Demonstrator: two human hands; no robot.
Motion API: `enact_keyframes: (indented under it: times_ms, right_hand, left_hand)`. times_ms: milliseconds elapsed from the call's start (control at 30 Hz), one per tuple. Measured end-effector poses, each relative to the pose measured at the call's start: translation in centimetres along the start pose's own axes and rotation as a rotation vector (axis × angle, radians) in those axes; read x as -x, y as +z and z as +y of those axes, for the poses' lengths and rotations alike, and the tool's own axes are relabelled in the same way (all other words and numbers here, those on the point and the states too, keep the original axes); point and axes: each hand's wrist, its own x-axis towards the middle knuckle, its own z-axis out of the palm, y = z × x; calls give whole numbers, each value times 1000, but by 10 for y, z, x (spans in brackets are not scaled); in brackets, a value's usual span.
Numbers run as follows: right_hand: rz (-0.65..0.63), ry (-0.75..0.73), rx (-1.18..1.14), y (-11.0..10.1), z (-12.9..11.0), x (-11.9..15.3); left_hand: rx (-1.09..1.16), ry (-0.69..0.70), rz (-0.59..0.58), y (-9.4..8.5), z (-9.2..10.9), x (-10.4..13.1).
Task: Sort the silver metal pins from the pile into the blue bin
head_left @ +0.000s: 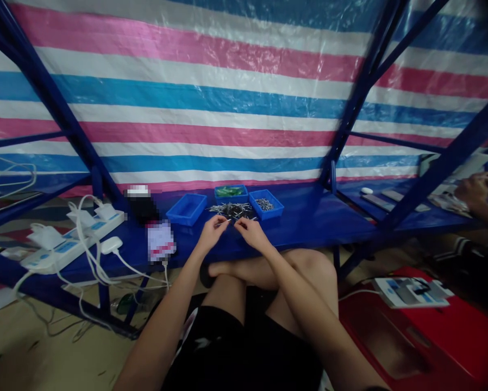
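Observation:
My left hand (212,232) is closed in a pinch on a thin, light-coloured stick-like piece, too small to name more closely. Close beside it, my right hand (252,233) also has its fingers pinched together; what lies between them is too small to make out. Just beyond both hands spreads a loose pile of thin silver and black pieces (232,209) on the blue table (309,217). Around the pile stand a blue tray (273,215) with short silver pieces, another blue tray (230,201) with green pieces, and a third blue tray (182,221) at the left.
A white power strip (76,241) with plugs and tangled cables lies at the left, near a blurred-out phone-like object (161,240). Blue metal frame posts (350,108) rise on both sides. A red box (423,336) stands low right; another person's hands (478,190) show far right.

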Motion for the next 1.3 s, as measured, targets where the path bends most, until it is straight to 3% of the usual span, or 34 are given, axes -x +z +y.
enact_keyframes:
  times_ms: [167, 300, 467, 600, 1000, 1167, 1300]
  right_hand:
    - [74, -86, 31, -3, -6, 1]
    - [2, -121, 114, 1, -5, 3]
    - [-86, -151, 154, 5, -2, 5]
    - [-16, -85, 107, 0, -3, 3]
    - [11, -37, 69, -3, -2, 2]
    - [42, 12, 19, -7, -1, -1]
    - [32, 34, -38, -10, 1, -2]
  left_hand:
    - [118, -10, -47, 2, -2, 1]
    - [98, 19, -57, 3, 1, 2]
    - [10, 8, -42, 1, 0, 0]
    - [-60, -15, -53, 1, -2, -2]
    - [-418, 194, -235, 3, -6, 0]
    - [-299, 56, -135, 3, 3, 3]
    - [-207, 45, -49, 2, 8, 4]
